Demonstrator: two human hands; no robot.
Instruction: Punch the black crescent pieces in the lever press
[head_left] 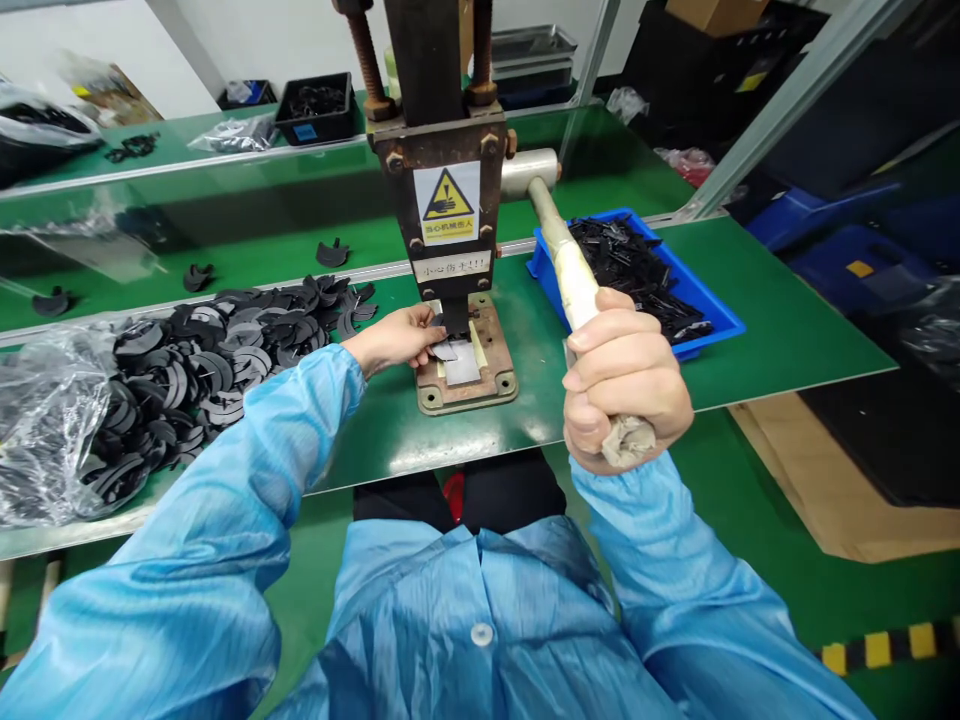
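Note:
My right hand (626, 385) is wrapped round the tape-covered end of a lever handle (564, 250) that runs up to the side of a hand press (442, 180). At the press, the fingers of my left hand (397, 340) pinch a black curved plastic part (444, 350). That part lies at the metal plate (463, 364) on the press base (469, 395), right under the ram (454, 316). The ram and my fingers hide some of it. A heap of similar black curved parts (217, 350) spreads on the green table to the left of my hand.
A blue bin (637, 280) of black pieces stands right of the press. A clear plastic bag (52, 420) lies at the left of the heap. Several loose parts sit behind it. On the raised shelf at the back is a black tray (315, 108).

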